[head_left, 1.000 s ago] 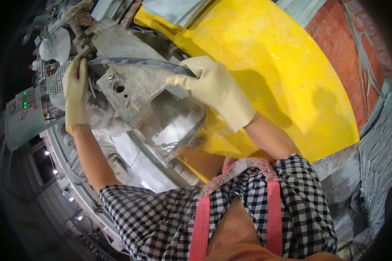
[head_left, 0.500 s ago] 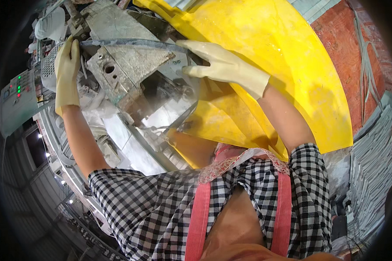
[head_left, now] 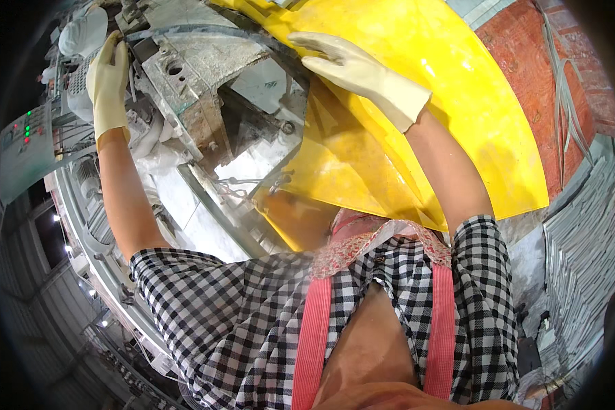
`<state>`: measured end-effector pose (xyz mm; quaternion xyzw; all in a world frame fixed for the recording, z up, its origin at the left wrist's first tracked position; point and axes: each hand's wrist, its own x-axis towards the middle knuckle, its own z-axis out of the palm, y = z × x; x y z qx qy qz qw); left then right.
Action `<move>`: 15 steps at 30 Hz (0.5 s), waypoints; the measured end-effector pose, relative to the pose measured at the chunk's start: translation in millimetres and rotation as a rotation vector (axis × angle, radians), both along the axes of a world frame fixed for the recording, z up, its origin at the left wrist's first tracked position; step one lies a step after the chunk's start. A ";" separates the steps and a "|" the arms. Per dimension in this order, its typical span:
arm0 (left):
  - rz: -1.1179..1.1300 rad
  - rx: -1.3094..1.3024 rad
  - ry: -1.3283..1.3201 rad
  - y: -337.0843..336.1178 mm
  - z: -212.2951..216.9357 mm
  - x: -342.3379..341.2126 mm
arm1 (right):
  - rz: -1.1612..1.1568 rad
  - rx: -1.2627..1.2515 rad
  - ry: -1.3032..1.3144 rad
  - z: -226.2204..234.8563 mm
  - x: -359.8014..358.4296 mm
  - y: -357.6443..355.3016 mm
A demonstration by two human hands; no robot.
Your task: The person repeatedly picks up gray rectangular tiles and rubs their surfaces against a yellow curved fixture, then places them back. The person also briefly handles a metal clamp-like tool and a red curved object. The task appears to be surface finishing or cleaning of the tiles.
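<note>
A long, narrow dark grey strip point(head_left: 205, 29) arcs across the top of a dusty metal machine part point(head_left: 184, 68). At its left end is my left hand point(head_left: 108, 85) in a cream rubber glove, fingers together and seemingly closed on the strip. What lies under those fingertips is hidden. My right hand point(head_left: 352, 68), in a matching glove, has its fingers stretched out beside the strip's right end, over the yellow sheet. I cannot tell whether its fingertips touch the strip.
A large yellow plastic sheet point(head_left: 471, 130) spreads at the right, with reddish-brown boards point(head_left: 526, 82) beyond. Stacked thin grey slabs point(head_left: 581, 239) stand far right. A control box with lit indicators point(head_left: 26, 154) is at far left. A small chain point(head_left: 236, 188) hangs near the machine's opening.
The view has shifted, so the machine, strip and hands sit higher. My right thumb has come nearer its fingers, and that hand has drawn slightly rightward from the strip's end.
</note>
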<state>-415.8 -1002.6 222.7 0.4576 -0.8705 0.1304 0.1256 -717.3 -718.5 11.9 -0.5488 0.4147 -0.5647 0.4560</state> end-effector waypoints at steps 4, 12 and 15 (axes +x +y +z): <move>-0.256 0.132 0.134 -12.5 -4.8 -2.9 | -0.107 -0.049 0.177 2.7 13.9 -24.2; -0.261 0.153 0.065 -17.1 8.3 -29.1 | -0.171 0.150 0.124 2.9 25.1 -26.4; -0.309 0.208 0.156 25.0 12.5 -48.7 | -0.168 0.136 0.381 19.9 37.3 -21.8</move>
